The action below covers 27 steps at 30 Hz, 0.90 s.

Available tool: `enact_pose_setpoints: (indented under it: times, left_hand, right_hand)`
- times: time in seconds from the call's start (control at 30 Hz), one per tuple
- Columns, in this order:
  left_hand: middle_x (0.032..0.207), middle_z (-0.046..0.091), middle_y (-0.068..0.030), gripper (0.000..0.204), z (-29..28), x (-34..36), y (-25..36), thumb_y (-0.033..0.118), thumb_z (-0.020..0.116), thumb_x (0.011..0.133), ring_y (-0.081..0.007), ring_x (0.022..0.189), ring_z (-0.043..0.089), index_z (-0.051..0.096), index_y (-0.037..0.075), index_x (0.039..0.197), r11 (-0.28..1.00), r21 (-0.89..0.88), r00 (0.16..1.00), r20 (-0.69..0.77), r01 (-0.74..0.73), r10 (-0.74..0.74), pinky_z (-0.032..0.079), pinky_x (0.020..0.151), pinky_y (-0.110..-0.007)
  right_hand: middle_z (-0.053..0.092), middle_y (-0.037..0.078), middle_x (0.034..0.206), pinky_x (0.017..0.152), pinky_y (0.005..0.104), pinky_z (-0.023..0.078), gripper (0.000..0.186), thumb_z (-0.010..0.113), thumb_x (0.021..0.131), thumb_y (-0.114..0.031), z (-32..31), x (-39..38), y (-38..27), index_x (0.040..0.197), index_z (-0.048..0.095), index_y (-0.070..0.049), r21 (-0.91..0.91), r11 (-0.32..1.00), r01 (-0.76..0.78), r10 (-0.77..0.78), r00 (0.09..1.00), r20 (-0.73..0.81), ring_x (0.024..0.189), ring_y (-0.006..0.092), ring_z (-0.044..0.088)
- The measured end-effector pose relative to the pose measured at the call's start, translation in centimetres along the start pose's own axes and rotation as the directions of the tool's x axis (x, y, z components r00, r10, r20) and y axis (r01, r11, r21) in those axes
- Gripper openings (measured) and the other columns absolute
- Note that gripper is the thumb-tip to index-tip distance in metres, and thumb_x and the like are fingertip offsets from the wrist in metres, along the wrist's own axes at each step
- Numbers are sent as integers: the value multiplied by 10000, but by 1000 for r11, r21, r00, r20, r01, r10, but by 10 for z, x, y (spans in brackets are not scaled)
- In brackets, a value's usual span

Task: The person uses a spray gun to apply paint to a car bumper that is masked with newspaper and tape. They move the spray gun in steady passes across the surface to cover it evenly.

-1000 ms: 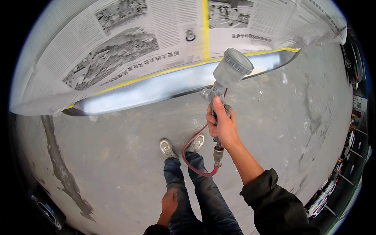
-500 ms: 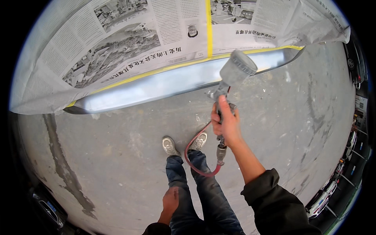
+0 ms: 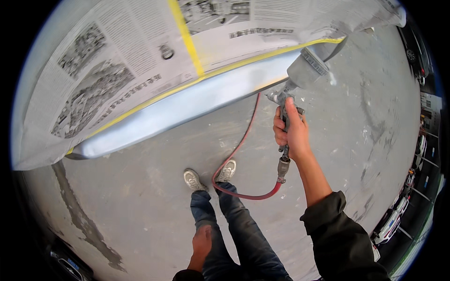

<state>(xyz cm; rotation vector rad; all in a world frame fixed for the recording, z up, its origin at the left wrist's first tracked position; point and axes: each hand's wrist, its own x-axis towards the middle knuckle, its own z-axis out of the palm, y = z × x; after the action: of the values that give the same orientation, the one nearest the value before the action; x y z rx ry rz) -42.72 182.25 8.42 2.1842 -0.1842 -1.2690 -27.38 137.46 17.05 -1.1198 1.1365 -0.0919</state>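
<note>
My right hand (image 3: 295,129) is wrapped round the grip of a spray gun (image 3: 284,100), thumb at the back of its body. On top sits a tilted, cloudy grey paint cup (image 3: 307,70). From the coupling under the grip, a red air hose (image 3: 248,196) loops to the left and up toward the panel. The nozzle points left at the right part of a long, glossy silvery-white panel (image 3: 187,100), apart from it. Beside my thigh hangs my left hand (image 3: 202,240), back of the hand showing, fingers hidden.
Newspaper sheets (image 3: 136,51) cover the surface above the panel, edged with yellow masking tape (image 3: 185,37). My shoes (image 3: 193,180) stand on a stained grey floor (image 3: 154,201). Parked vehicles line the right rim, including a white one (image 3: 391,225); a dark car (image 3: 70,264) is at lower left.
The spray gun in my right hand has moved right along the panel, and the view has shifted with it. More of the red hose shows. My left hand still hangs by my leg.
</note>
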Motion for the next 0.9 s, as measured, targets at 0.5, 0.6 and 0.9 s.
enact_pose_setpoints:
  times: [0.5, 0.6, 0.9]
  left_hand:
    - [989, 679, -157, 160, 14, 16, 24, 134, 533, 949, -367, 918, 646, 606, 49, 1063, 996, 69, 997, 64, -55, 50, 513, 804, -434]
    - [985, 679, -157, 165, 12, 19, 29, 140, 534, 949, -367, 913, 646, 607, 51, 1067, 996, 77, 996, 82, -54, 48, 513, 799, -436]
    - [1026, 680, -166, 187, 1, 20, 24, 125, 522, 963, -311, 932, 682, 606, 15, 1088, 991, 127, 992, 119, -47, 32, 534, 824, -372]
  right_hand:
    - [413, -36, 611, 383, 223, 196, 486, 504, 949, -572, -103, 50, -43, 823, 501, -102, 39, 981, 188, -176, 963, -206, 424, 44, 293]
    - [415, -35, 611, 401, 230, 215, 482, 511, 952, -554, -109, 51, -43, 791, 491, -100, 58, 962, 267, -236, 920, -314, 439, 51, 303]
    - [396, -37, 595, 413, 235, 218, 487, 482, 968, -553, -84, 35, -18, 794, 482, -98, 82, 982, 173, -150, 961, -232, 435, 53, 285]
